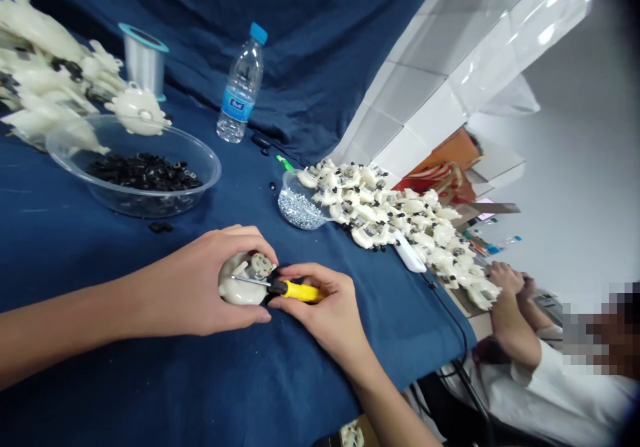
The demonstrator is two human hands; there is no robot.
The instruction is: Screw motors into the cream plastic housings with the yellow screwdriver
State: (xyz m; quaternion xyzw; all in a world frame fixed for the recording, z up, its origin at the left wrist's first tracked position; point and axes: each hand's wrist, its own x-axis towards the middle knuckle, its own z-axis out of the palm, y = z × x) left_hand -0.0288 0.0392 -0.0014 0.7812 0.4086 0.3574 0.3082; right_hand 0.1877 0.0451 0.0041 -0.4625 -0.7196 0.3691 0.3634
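Observation:
My left hand [210, 287] is wrapped round a small cream plastic toy body [240, 287] resting on the blue cloth [75, 247]. My right hand [325, 307] pinches a yellow-handled screwdriver [295, 291], whose metal shaft points left onto the top of the toy body. The two hands sit close together near the table's front middle.
A clear bowl of small black parts [145, 170] stands at the left, with a spool [144, 57] and cream toy parts [45, 74] behind it. A water bottle [241, 87], a small cup of screws [300, 207] and a heap of assembled toys [400, 220] lie beyond. Another person [525, 340] sits at the right.

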